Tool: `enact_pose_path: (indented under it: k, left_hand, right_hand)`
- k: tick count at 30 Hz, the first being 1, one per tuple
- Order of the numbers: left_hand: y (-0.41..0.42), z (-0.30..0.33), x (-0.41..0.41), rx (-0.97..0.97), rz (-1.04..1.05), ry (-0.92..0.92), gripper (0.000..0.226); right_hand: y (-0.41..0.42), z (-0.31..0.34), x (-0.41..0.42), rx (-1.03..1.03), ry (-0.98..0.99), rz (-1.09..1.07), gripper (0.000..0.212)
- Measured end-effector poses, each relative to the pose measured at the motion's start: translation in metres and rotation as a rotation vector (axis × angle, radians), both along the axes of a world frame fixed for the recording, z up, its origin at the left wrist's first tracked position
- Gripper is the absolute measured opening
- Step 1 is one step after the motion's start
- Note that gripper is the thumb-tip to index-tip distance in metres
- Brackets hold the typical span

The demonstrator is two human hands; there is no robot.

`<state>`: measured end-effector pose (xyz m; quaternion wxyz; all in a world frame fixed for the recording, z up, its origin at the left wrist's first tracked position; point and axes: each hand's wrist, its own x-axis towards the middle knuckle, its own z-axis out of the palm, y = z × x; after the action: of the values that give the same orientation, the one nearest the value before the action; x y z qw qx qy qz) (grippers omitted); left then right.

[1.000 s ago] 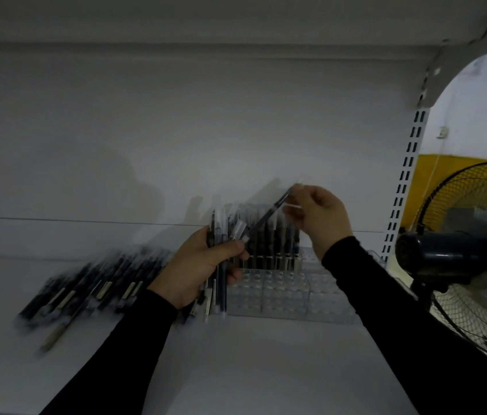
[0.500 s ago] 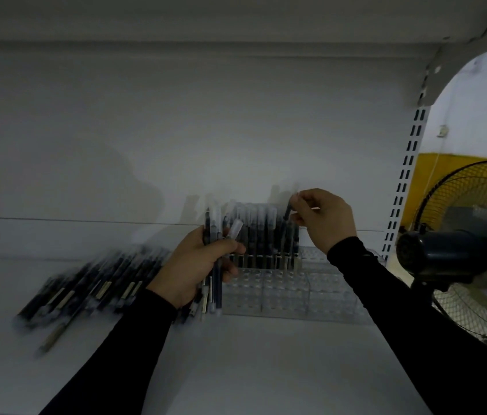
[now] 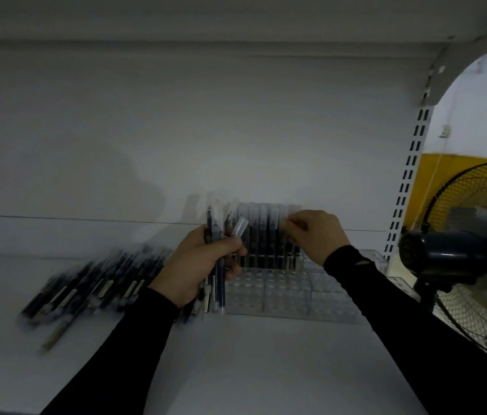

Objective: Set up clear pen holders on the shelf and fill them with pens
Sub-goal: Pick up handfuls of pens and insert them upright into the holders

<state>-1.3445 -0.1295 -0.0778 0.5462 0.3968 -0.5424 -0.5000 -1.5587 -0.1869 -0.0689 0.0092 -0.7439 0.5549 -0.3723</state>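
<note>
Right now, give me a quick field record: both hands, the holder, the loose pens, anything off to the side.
left hand: grips a bundle of pens, upright
right hand: fingers curled at the top of the pen row's right end; whether it pinches a pen is hidden
clear holder: on the shelf, back row filled with standing pens, front cells empty
loose pens: pile lying on the shelf, left of the holder, blurred
fan: beside the shelf, right edge
</note>
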Motion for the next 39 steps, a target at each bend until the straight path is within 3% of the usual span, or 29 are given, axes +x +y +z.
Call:
enact_pose_path:
  k: [5,9,12,15,20,31,35,39]
  left_hand:
    - [-0.002,-0.001,0.001,0.009,-0.016,-0.002,0.003]
    - [-0.002,-0.001,0.000,0.000,-0.022,-0.014,0.001]
    - [-0.001,0.000,-0.001,-0.011,-0.028,-0.027,0.007]
    - [0.000,-0.001,-0.002,-0.037,-0.034,-0.050,0.013]
    - [0.002,-0.001,-0.003,-0.058,-0.065,-0.043,0.017]
    - [0.001,-0.001,-0.002,0.040,-0.077,0.029,0.013]
    - [-0.001,-0.003,-0.002,0.002,-0.040,-0.058,0.013]
    - [-0.003,-0.003,-0.001,-0.033,0.010,-0.083,0.024]
  right_hand:
    - [0.004,-0.001,-0.003,0.063,0.008,-0.039,0.024]
    - [0.016,0.002,0.002,-0.080,-0.144,-0.071,0.029]
    - [0.031,0.008,0.018,0.072,-0.336,0.124,0.030]
    - [0.039,0.007,0.034,0.257,-0.376,0.288,0.032]
    - [0.039,0.001,0.046,0.368,-0.546,0.449,0.016]
    - [0.033,0.028,0.017,0.188,-1.149,0.330,0.015]
    - [0.024,0.033,-0.002,0.055,-1.086,0.254,0.014]
    - [0.015,0.026,-0.012,-0.124,-0.746,0.087,0.015]
